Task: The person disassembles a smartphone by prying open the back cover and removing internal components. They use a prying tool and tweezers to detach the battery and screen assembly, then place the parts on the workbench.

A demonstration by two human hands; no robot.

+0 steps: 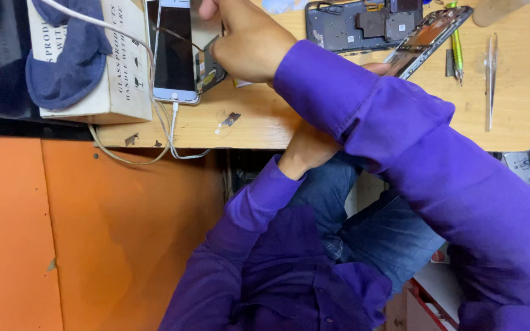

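My right hand reaches across to the left over the wooden desk and pinches a small dark phone part with circuit bits on it. That part is right beside a white smartphone with a dark screen, which lies flat with a white cable plugged in. My left hand passes under my right purple sleeve and is mostly hidden. One fingertip shows at the near end of a tilted open phone frame, which it seems to hold.
A cardboard box with a blue cloth on it stands at the desk's left. A dark phone back housing, a green pen and a clear plastic strip lie at the back right. An orange panel is below.
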